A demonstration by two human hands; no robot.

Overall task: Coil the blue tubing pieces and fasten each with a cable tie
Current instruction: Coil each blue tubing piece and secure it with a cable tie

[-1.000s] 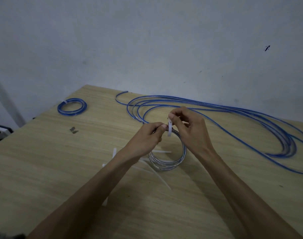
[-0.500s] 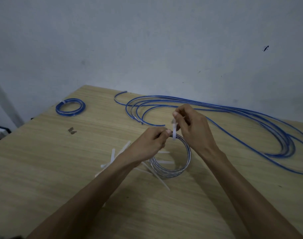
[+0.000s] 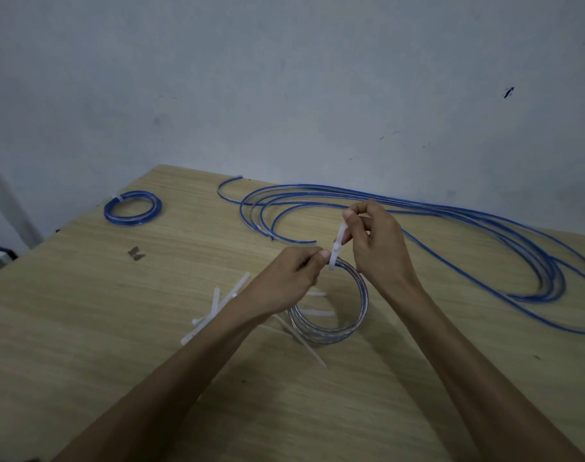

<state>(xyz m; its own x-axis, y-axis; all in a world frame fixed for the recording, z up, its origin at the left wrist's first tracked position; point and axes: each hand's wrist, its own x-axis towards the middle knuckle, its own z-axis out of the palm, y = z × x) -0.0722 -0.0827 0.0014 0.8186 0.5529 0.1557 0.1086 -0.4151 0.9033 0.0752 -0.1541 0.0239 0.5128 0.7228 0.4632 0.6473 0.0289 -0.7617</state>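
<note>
A small coil of blue tubing [image 3: 357,315] stands upright above the wooden table [image 3: 118,345]. My left hand [image 3: 284,281] pinches the coil's top. A white cable tie [image 3: 337,250] is looped round the coil there, and my right hand [image 3: 377,248] pinches the tie's free tail, pulled up and to the right. A finished, tied blue coil [image 3: 133,207] lies flat at the table's far left. Several long loose tubing pieces [image 3: 451,225] sprawl across the back and right.
Several spare white cable ties [image 3: 218,305] lie scattered on the table under my left wrist and the coil. A small dark mark [image 3: 136,253] sits left of centre. A grey wall runs behind the table; the table's left edge drops off.
My right hand has drawn the tie's tail upward and rightward, so more of the tail shows above the coil. The coil and my left hand have stayed nearly in place.
</note>
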